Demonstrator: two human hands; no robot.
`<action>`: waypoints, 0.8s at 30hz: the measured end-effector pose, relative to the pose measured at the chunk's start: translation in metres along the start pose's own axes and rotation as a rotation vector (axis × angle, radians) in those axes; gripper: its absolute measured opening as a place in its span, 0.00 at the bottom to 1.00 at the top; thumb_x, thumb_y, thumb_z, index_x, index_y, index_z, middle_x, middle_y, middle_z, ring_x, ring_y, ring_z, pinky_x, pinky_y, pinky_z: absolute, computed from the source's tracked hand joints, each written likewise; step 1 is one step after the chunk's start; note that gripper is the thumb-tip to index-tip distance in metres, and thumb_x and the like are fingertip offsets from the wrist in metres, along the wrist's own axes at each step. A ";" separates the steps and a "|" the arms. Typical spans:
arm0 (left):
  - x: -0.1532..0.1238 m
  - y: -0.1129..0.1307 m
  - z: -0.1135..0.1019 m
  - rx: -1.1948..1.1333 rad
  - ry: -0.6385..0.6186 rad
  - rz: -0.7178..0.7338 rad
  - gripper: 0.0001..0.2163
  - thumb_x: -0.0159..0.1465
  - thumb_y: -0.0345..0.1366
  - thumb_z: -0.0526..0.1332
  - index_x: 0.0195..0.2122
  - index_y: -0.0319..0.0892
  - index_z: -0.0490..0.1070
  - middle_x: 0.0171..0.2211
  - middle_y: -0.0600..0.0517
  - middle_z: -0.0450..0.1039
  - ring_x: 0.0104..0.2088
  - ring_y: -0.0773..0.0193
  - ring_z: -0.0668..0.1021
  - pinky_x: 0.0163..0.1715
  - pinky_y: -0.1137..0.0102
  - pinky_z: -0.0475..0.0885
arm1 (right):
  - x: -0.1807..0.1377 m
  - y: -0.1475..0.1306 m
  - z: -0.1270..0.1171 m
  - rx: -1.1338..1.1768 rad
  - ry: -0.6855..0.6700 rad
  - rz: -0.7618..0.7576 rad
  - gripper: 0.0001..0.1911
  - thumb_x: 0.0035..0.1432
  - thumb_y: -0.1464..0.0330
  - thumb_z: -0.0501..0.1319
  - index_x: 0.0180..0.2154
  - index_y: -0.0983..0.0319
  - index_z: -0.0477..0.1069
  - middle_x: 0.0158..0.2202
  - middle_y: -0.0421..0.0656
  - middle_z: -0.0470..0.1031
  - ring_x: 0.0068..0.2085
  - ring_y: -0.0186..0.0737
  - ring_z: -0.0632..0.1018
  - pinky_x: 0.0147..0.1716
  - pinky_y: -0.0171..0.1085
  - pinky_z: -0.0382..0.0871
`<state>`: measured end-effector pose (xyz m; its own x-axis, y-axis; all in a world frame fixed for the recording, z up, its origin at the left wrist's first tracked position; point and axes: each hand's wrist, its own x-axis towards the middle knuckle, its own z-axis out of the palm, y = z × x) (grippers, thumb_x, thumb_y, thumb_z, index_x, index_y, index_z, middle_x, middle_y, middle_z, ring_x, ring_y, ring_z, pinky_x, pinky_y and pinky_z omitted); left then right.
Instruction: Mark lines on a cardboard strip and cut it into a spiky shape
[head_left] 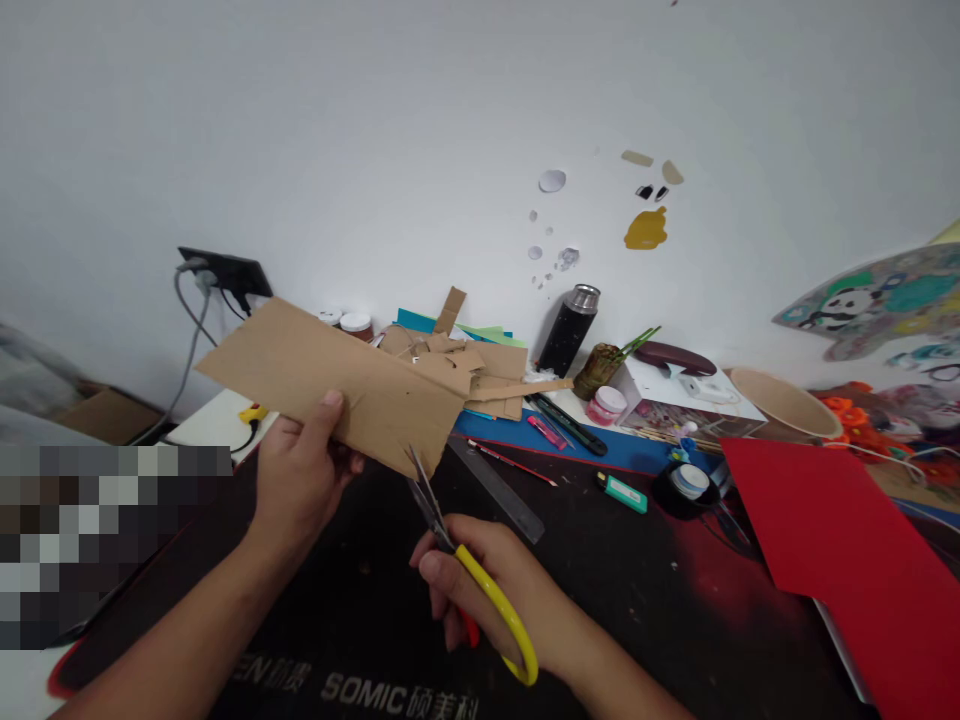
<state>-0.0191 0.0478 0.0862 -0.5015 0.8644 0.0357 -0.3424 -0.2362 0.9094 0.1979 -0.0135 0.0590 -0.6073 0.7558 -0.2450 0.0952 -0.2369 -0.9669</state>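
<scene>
A flat brown piece of cardboard point(337, 385) is gripped at its lower edge by my left hand point(300, 470), thumb on its face and fingers behind. In my right hand point(487, 575) are scissors point(495, 610) with yellow and red handles. Their blades are parted and point up at the cardboard's lower right corner, with one blade over its face. That corner's edge looks slightly ragged. Both hands are above a black desk mat point(360, 600) with printed lettering.
Behind the cardboard lies a heap of cardboard scraps point(495, 365). A black thermos point(568, 330) leans near the wall. A clear ruler point(499, 490), a red pencil point(517, 462) and a green utility knife point(622, 493) lie on the mat. Red card point(840, 540) sits at right.
</scene>
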 end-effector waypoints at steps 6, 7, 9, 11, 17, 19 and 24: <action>-0.001 0.004 0.003 -0.004 0.024 0.010 0.13 0.59 0.37 0.77 0.32 0.43 0.71 0.22 0.58 0.67 0.16 0.71 0.67 0.11 0.77 0.62 | -0.001 0.000 -0.001 -0.011 0.006 -0.008 0.35 0.67 0.35 0.65 0.45 0.62 0.74 0.29 0.37 0.75 0.23 0.30 0.75 0.22 0.28 0.66; 0.000 0.006 0.004 -0.005 0.031 0.018 0.14 0.58 0.37 0.77 0.32 0.43 0.71 0.22 0.59 0.68 0.16 0.71 0.67 0.11 0.77 0.62 | 0.000 0.001 -0.001 -0.006 0.006 -0.008 0.35 0.67 0.35 0.65 0.45 0.62 0.74 0.29 0.37 0.74 0.23 0.30 0.75 0.22 0.28 0.66; 0.001 0.007 0.005 -0.011 0.045 0.040 0.14 0.56 0.37 0.78 0.32 0.42 0.71 0.22 0.59 0.68 0.16 0.72 0.66 0.10 0.78 0.61 | 0.000 0.002 -0.001 0.002 0.005 -0.008 0.35 0.67 0.34 0.65 0.46 0.61 0.74 0.29 0.36 0.74 0.22 0.30 0.75 0.22 0.28 0.66; 0.001 0.008 0.005 -0.007 0.047 0.052 0.15 0.54 0.37 0.78 0.31 0.42 0.71 0.22 0.59 0.68 0.17 0.72 0.66 0.10 0.78 0.61 | 0.000 0.002 -0.001 0.006 0.003 -0.009 0.35 0.67 0.35 0.65 0.46 0.61 0.74 0.29 0.36 0.74 0.22 0.30 0.75 0.22 0.28 0.67; -0.001 0.008 0.006 0.046 0.019 0.064 0.13 0.57 0.37 0.76 0.30 0.42 0.71 0.20 0.59 0.67 0.15 0.72 0.66 0.09 0.77 0.62 | 0.000 0.001 -0.001 0.002 0.001 0.002 0.34 0.67 0.35 0.65 0.45 0.61 0.74 0.29 0.36 0.74 0.22 0.30 0.75 0.22 0.28 0.66; -0.002 0.008 0.005 0.066 0.023 0.071 0.13 0.57 0.37 0.75 0.29 0.42 0.71 0.20 0.59 0.67 0.14 0.72 0.65 0.09 0.77 0.62 | 0.000 0.002 0.000 0.003 -0.001 0.009 0.33 0.68 0.36 0.65 0.45 0.61 0.74 0.29 0.36 0.74 0.22 0.30 0.75 0.22 0.28 0.66; -0.002 0.007 0.003 0.092 0.023 0.086 0.14 0.59 0.39 0.75 0.28 0.43 0.70 0.19 0.59 0.65 0.13 0.71 0.65 0.10 0.76 0.62 | 0.000 0.002 0.000 0.002 -0.005 0.015 0.34 0.67 0.35 0.65 0.45 0.61 0.74 0.29 0.35 0.74 0.22 0.30 0.75 0.22 0.28 0.66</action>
<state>-0.0178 0.0453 0.0940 -0.5445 0.8319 0.1071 -0.2230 -0.2667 0.9376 0.1977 -0.0138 0.0572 -0.6099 0.7488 -0.2594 0.1029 -0.2497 -0.9628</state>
